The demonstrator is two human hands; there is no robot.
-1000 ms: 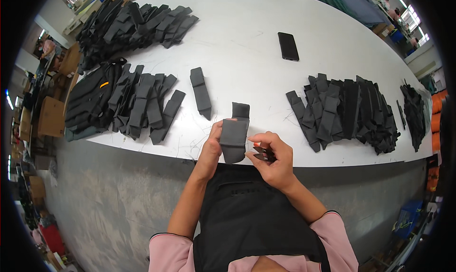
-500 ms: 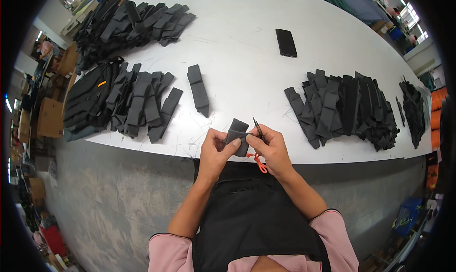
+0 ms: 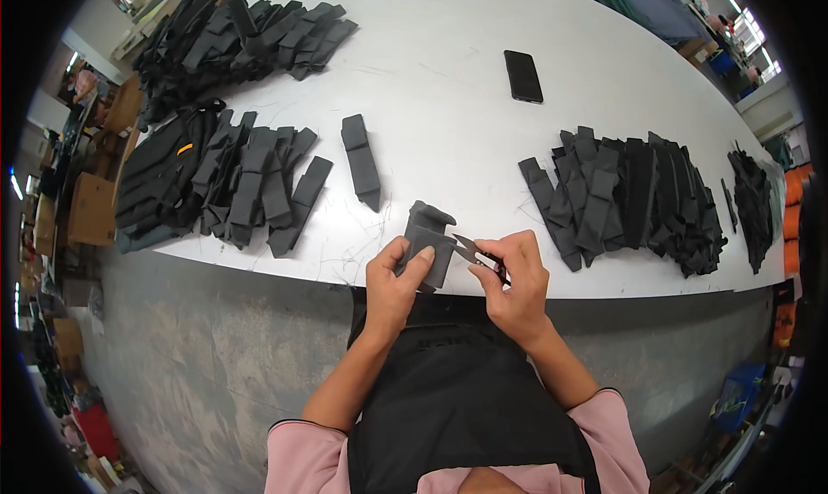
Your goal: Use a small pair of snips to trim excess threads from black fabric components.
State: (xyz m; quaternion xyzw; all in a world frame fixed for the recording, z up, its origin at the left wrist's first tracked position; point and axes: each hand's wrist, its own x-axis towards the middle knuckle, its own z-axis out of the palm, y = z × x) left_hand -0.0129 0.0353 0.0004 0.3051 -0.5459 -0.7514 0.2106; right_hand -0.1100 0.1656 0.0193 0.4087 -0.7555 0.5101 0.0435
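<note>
Near the table's front edge, my left hand pinches a folded dark grey fabric piece, thumb on top and fingers beneath. My right hand is closed around small thread snips with dark handles. The snips' pointed blades reach the right edge of the fabric piece, where any thread is too fine to make out. Just beyond my left hand lies a single grey fabric strip with a pointed end. A pile of similar strips sits to its left, and another strip pile is on the right.
On the white table lie a black phone, a large heap of strips at the far left and a dark bundle at the right end. A black bag-like item rests at the left edge. Loose threads are scattered about.
My right hand has moved away from the fabric to the right and turned the snips so their blades point at it. The fabric has opened out a little; the orange cord is out of sight.
</note>
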